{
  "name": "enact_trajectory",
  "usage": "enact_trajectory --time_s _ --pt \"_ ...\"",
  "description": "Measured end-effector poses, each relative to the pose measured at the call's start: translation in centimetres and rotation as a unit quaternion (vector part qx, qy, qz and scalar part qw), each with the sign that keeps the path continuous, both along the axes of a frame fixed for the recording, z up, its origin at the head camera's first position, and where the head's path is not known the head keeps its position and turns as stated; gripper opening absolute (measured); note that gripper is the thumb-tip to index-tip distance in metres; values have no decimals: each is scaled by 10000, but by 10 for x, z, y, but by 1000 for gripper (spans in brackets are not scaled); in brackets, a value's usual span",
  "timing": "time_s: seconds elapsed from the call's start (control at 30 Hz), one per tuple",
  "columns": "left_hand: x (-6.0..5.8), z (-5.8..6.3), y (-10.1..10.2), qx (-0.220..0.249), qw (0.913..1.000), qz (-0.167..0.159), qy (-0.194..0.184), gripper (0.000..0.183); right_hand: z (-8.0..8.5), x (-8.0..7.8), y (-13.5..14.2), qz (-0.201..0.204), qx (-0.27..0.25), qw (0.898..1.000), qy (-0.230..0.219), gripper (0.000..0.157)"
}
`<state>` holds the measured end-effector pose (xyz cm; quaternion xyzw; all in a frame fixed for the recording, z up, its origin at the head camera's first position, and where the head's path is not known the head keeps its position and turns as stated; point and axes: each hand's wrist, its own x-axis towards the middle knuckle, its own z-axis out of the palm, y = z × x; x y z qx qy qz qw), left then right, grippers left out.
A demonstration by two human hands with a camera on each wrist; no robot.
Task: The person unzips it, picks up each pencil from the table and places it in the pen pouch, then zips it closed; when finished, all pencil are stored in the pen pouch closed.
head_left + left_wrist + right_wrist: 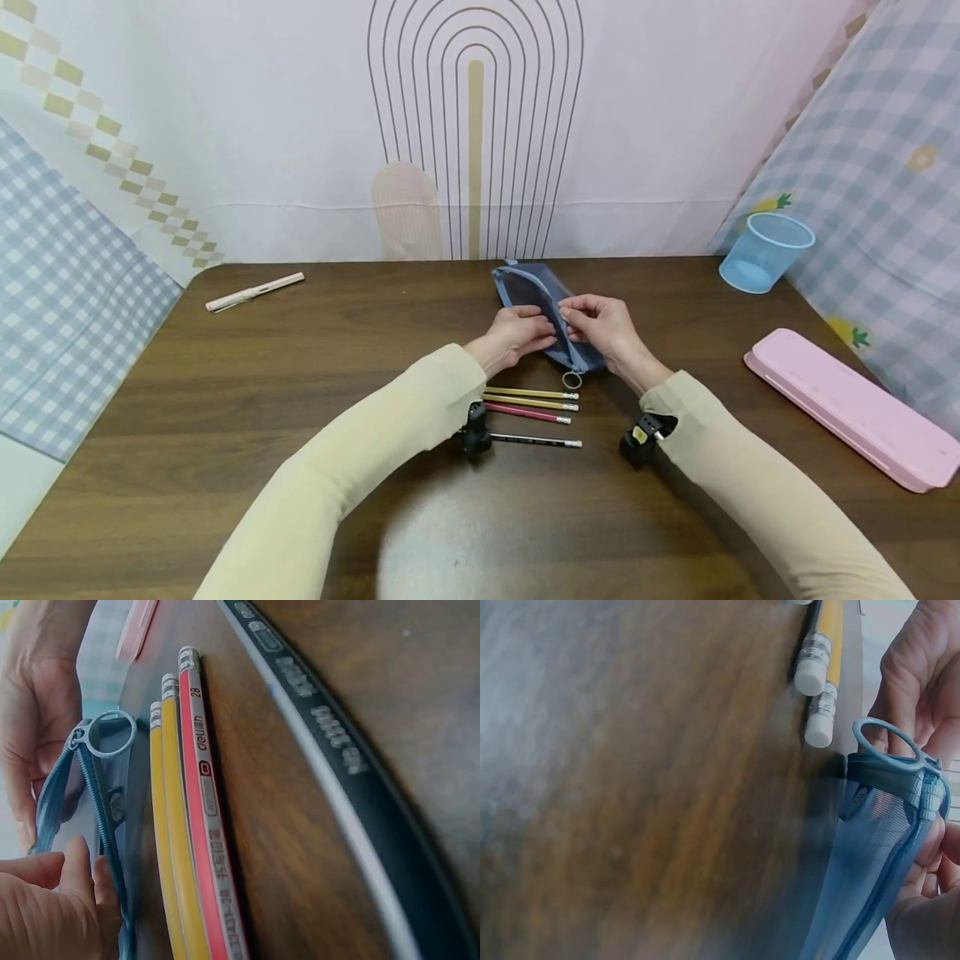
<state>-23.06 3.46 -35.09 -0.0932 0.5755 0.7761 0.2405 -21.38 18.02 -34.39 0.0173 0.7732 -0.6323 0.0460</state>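
Note:
A blue mesh zip pencil pouch (528, 287) lies with its zipper open at the table's back middle. The right hand (602, 327) pinches the right edge of its opening. At the opening's left side, the left hand (516, 335) has thumb and fingers at the pouch edge; its fingertips are partly hidden. A zipper ring (112, 733) hangs at the near end. Just in front lie two yellow pencils (534, 402) and a red pencil (536, 413), side by side. Nearer the person is a black pencil (536, 440), partly covered by the left wrist camera.
A white pen (255, 292) lies at the back left of the wooden table (225, 400). At the back right, a light blue mesh cup (765, 252) stands tilted in the view. A long pink case (855, 408) lies along the right edge. Patterned cloths hang behind and at the sides.

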Motion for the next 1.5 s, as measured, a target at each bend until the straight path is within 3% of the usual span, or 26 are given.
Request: enact_trajectory --time_s 0.17,0.23,0.3,0.37,0.43,0.53,0.6,0.8,1.1,1.33,1.43,1.5 --pt "5 5 -9 14 9982 -599 72 51 0 0 3 -18 113 9999 9 29" --pt "7 6 -18 -77 9942 -1056 166 48 0 0 3 -34 125 9999 12 29" --pt "8 7 -30 -336 9847 -1681 313 44 0 0 3 -57 105 9999 16 29" --pt "8 8 -44 -732 9664 -2393 583 40 0 0 3 -72 57 10000 23 30" --pt "8 8 -58 -1193 9419 -3018 868 38 0 0 4 -90 16 10000 29 30" --pt "8 6 -77 -1752 9087 -3595 1200 36 -1 0 5 -90 -14 9999 44 31" --pt "8 3 -87 -1967 8963 -3762 1282 35 -2 1 6 -92 13 9999 44 30" --pt "7 -5 -102 -2195 8704 -4055 1722 34 -2 1 6 -67 -38 10000 24 31" --pt "9 -5 -103 -2260 8525 -4186 2166 30 -2 1 5 -68 45 10000 45 31" --pt "8 -7 -104 -2446 8332 -4249 2557 27 -2 1 5 -76 45 9999 79 30" --pt "7 -6 -104 -2563 8205 -4280 2791 25 -2 1 5 -80 -3 9999 87 30" --pt "7 -4 -105 -2733 8076 -4288 2987 23 -2 1 6 -83 -10 9999 90 30"
